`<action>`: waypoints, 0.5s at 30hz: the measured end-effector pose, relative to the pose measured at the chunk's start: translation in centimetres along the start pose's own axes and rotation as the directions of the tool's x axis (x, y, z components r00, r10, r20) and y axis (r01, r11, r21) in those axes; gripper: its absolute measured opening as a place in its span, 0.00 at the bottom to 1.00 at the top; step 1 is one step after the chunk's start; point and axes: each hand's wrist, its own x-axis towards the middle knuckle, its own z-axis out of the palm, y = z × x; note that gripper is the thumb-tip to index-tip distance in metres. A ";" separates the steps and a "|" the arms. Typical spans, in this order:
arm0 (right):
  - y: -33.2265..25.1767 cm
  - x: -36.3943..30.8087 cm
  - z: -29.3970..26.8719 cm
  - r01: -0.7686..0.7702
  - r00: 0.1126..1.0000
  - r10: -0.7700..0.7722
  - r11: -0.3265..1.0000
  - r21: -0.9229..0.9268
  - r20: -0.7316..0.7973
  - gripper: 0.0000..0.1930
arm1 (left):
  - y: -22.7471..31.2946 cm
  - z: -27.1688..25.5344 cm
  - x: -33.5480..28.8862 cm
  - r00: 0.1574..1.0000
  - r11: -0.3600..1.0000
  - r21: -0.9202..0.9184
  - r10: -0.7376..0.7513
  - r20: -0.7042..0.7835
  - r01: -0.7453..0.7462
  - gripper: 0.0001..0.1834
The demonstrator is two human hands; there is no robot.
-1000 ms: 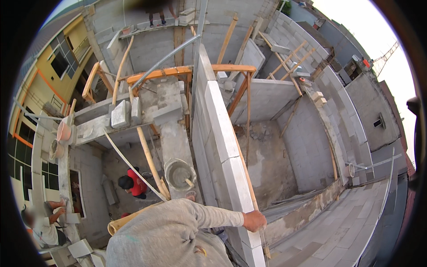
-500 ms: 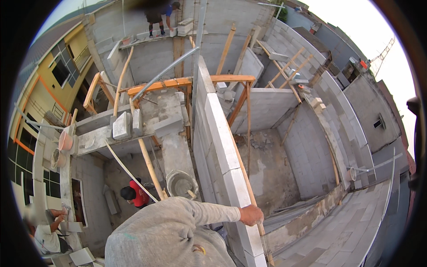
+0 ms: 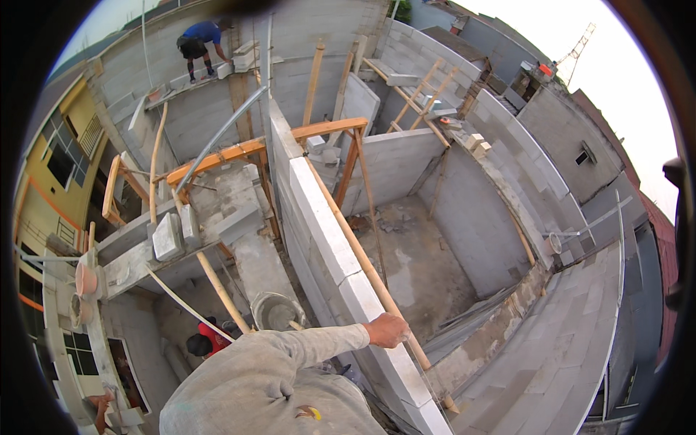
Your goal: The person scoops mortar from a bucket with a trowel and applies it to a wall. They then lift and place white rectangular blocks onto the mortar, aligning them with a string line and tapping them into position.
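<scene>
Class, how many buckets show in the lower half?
4: large bucket left of centre; pink bucket and grey bucket at far left; pale bucket at right. Others may be hidden.

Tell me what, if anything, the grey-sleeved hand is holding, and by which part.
It cannot be told: the hand is curled by the block wall, and its fingers hide any hold beneath them.

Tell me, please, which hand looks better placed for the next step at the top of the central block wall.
Probably the left hand: it is at the top of the block wall, near the wooden pole along its right side, while the right hand is out of view.
</scene>
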 end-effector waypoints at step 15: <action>-30.5 -0.4 -21.9 0.959 0.271 -0.765 0.159 0.236 -0.585 0.20 | -6.8 -5.2 -0.8 0.970 0.975 0.222 0.030 -0.241 0.025 0.09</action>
